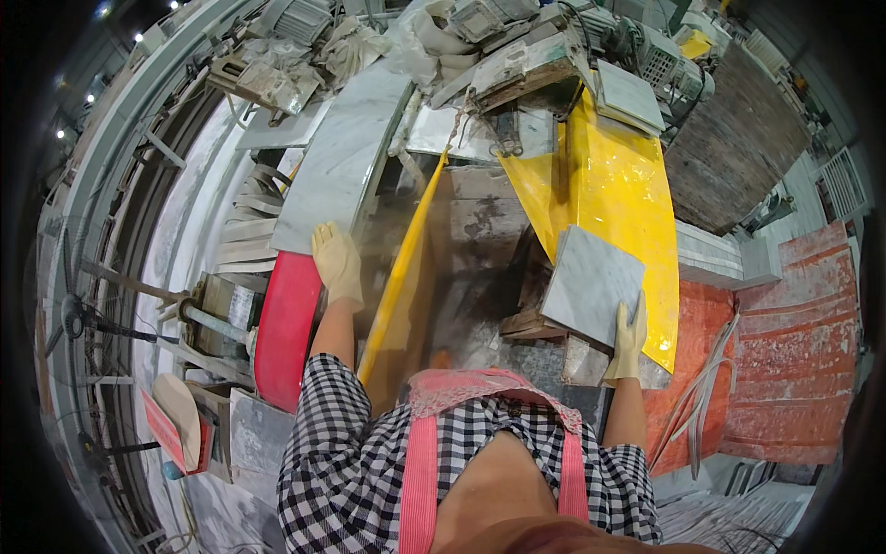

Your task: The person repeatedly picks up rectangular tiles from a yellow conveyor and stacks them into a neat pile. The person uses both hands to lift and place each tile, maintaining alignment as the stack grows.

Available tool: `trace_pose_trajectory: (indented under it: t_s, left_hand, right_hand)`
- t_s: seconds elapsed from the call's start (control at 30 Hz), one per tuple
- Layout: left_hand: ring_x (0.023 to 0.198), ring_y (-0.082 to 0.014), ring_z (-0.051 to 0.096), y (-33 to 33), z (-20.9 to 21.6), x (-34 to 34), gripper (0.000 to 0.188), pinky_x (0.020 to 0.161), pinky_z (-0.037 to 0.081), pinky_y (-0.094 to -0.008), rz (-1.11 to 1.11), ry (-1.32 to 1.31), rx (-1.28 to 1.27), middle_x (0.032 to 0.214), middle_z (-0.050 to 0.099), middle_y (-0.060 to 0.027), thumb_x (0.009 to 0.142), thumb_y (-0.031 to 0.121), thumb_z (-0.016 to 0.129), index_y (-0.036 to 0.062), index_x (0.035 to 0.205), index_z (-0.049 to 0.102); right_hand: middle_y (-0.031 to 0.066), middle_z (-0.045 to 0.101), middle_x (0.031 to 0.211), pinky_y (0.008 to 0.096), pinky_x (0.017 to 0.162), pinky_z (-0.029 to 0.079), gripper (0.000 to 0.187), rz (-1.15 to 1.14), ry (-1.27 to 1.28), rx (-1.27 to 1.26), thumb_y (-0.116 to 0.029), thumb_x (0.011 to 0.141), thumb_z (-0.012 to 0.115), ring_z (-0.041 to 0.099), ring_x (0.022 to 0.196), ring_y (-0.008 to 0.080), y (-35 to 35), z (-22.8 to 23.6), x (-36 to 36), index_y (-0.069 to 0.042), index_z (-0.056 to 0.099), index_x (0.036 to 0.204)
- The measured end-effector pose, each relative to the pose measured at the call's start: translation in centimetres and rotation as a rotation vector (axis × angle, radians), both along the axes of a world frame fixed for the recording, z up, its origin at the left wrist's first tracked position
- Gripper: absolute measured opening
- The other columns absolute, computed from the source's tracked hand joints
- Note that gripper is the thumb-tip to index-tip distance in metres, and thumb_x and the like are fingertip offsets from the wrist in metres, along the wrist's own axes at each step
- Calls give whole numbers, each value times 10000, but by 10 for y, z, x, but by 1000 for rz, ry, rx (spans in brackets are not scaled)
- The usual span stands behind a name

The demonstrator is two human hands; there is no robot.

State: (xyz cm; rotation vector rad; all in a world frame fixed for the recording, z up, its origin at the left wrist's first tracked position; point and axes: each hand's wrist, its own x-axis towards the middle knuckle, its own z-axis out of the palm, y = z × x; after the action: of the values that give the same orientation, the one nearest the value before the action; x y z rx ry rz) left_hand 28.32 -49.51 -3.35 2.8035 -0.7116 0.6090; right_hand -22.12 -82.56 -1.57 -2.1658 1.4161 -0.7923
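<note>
Slab [343,148] of pale, grey-veined marble, long and narrow, runs through my view from upper left of centre down to a smooth red surface [289,323]. My left hand [340,268], in a cream glove, lies at the slab's lower right corner, its fingers [325,242] released and laid along the stone.

Right of centre sits a square marble tile [595,282], its corners turned in the frame, overlapping a glossy yellow sheet [618,185]; timber [533,323] shows at its lower left. My gloved right hand [628,342] touches the tile's lower right edge. From here I cannot tell whether those fingers are clenched on it, since the underside is hidden.

Between the two pieces, a yellow strip [404,268] slants down toward the apron [494,383], beside dusty, worn boards [484,203].

The room reads to me as a crowded workshop. Pale rails curve down the far left, and small lights [138,38] glow at upper left. Grimy machine parts crowd the top edge, with a motor [666,65] at upper right. A dark wooden board [738,138] stands below that, and chalky red-orange sheeting [789,355] covers the right side, with loose pale straps [697,406] hanging across it.
</note>
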Motion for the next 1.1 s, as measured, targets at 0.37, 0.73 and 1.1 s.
trace_pose_trajectory:
  t_s: [0.37,0.73,1.1]
  left_hand:
    - [1273,-360,543,1,-5,3,382,1154,362,-429,0,-43,23,1301,611,-242,987,201,515,-58,1256,596]
    - [1268,-394,545,1,-1,3,420,1136,383,-445,-13,-24,-15,1295,611,-279,978,197,527,-92,1276,591]
    - [1260,-408,553,1,-2,3,419,1135,390,-456,-22,-12,-42,1286,615,-289,967,187,540,-99,1267,602]
  right_hand:
    - [255,475,1518,422,1177,307,652,-27,-13,6,-322,988,626,442,1398,398,0,-1,2,2,429,1518]
    - [260,484,1506,423,1166,326,645,-10,-7,11,-320,987,625,455,1387,398,-2,-3,1,1,436,1513]
    - [264,472,1518,411,1175,326,645,3,-38,-4,-318,997,617,446,1408,379,1,3,3,57,439,1490]
